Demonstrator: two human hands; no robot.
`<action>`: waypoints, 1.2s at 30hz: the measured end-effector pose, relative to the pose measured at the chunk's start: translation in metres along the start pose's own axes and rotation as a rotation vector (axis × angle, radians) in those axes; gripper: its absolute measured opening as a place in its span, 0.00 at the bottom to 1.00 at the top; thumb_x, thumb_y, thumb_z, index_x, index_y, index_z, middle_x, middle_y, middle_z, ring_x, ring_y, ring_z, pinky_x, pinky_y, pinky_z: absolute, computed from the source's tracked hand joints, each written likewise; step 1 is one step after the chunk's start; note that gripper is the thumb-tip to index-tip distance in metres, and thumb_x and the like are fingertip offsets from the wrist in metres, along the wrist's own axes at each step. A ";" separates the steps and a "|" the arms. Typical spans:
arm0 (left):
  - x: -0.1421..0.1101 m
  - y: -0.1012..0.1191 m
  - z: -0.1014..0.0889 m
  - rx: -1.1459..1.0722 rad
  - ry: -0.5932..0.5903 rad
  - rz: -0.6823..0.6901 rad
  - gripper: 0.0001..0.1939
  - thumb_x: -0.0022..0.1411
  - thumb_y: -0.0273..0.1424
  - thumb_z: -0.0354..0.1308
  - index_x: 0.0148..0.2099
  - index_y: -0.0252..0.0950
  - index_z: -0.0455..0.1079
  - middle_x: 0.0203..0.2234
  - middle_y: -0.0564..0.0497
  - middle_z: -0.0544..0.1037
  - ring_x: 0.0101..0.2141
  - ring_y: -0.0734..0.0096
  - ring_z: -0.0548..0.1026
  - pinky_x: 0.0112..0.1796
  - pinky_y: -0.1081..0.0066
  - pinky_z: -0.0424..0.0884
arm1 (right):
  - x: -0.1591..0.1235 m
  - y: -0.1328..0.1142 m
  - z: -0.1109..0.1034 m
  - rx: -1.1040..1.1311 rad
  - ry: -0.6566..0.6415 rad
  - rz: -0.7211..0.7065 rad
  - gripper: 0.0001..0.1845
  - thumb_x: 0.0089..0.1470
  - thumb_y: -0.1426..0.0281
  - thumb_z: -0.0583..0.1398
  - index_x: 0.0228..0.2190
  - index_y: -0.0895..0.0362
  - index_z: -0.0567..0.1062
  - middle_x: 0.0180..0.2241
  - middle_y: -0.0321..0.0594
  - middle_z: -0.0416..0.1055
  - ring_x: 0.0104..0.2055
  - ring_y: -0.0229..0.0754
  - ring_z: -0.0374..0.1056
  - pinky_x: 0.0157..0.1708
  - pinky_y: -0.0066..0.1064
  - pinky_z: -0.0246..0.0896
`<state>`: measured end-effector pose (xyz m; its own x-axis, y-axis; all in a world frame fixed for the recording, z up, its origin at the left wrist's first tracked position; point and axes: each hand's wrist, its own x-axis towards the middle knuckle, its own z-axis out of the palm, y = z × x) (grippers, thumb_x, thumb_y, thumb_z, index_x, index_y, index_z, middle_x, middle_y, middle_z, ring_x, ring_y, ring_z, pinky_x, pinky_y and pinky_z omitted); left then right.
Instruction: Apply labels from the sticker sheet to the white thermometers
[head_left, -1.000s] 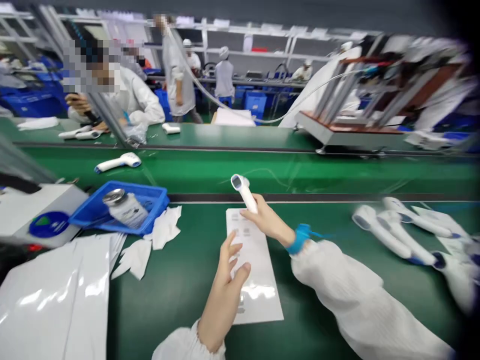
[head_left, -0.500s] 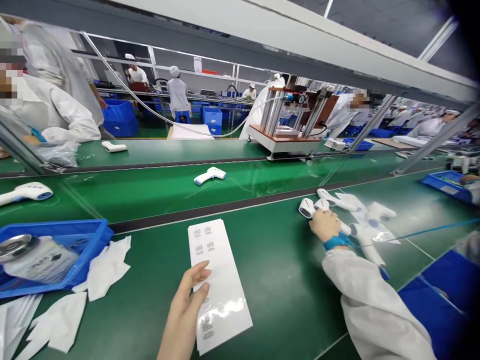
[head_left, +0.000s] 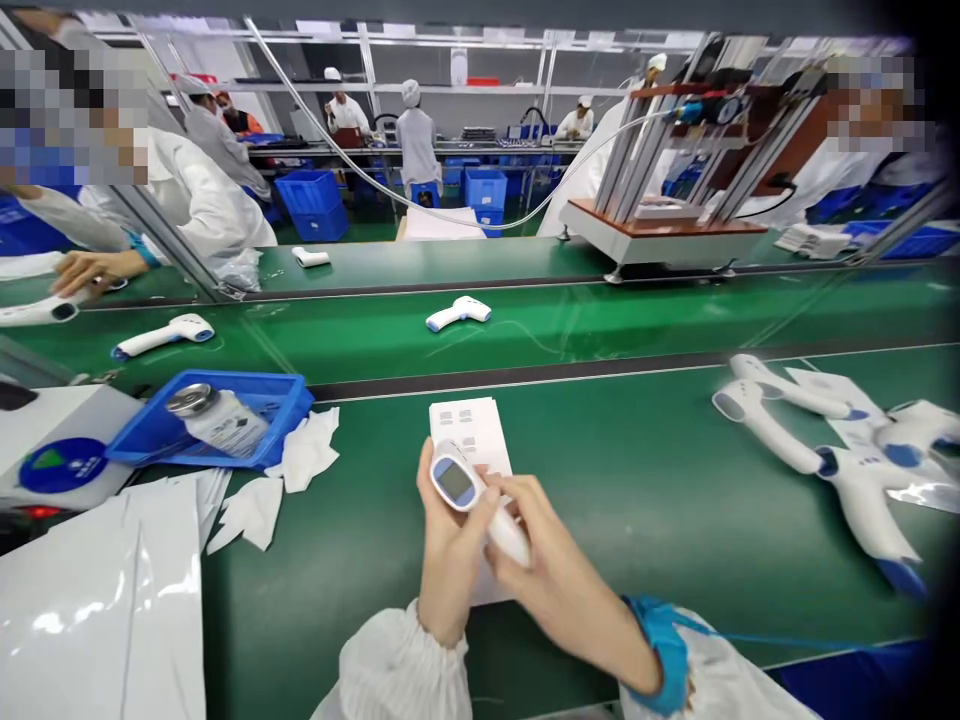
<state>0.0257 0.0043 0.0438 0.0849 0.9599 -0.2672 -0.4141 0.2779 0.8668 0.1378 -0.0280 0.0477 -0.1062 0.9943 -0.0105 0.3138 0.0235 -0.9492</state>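
Note:
Both my hands hold one white infrared thermometer [head_left: 459,484] with a blue-rimmed screen, low in the middle of the view. My left hand [head_left: 446,552] wraps round its head end. My right hand [head_left: 559,590] grips its handle from the right; a blue wrist strap [head_left: 660,650] sits on that wrist. Under the hands lies a white label sheet [head_left: 472,432] on the green bench [head_left: 637,480].
Several more thermometers [head_left: 817,440] lie in a heap at the right. A blue tray [head_left: 150,440] with a metal-capped bottle, white wipes [head_left: 307,455] and glossy white sheets [head_left: 97,610] sit left. Thermometers [head_left: 459,314] ride the green conveyor. People in white work across it, beside a press machine [head_left: 667,230].
My right hand came back from the heap at the right with a thermometer. My left hand left the label sheet and took hold of the thermometer too.

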 end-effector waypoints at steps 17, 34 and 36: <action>-0.005 0.002 -0.047 0.217 -0.008 -0.087 0.37 0.62 0.30 0.58 0.67 0.51 0.45 0.34 0.56 0.69 0.25 0.76 0.69 0.30 0.73 0.71 | -0.010 0.014 0.011 -0.425 -0.295 0.014 0.09 0.60 0.74 0.56 0.39 0.53 0.75 0.42 0.42 0.75 0.44 0.49 0.71 0.44 0.42 0.66; -0.004 -0.009 -0.055 0.246 -0.089 0.028 0.32 0.65 0.30 0.55 0.67 0.48 0.47 0.60 0.46 0.62 0.56 0.61 0.68 0.54 0.64 0.67 | 0.004 0.036 0.037 -0.405 -0.040 -0.020 0.07 0.58 0.75 0.62 0.31 0.51 0.78 0.41 0.37 0.76 0.46 0.49 0.67 0.41 0.43 0.58; -0.003 -0.007 -0.055 0.250 -0.096 0.027 0.32 0.65 0.29 0.54 0.67 0.48 0.46 0.61 0.45 0.62 0.56 0.60 0.68 0.52 0.64 0.69 | 0.005 0.035 0.039 -0.391 -0.029 -0.018 0.07 0.56 0.77 0.63 0.29 0.53 0.76 0.38 0.37 0.76 0.44 0.48 0.67 0.41 0.42 0.59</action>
<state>-0.0216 -0.0029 0.0150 0.1672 0.9629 -0.2119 -0.1813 0.2413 0.9534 0.1116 -0.0259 0.0023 -0.1401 0.9901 -0.0089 0.6465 0.0846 -0.7582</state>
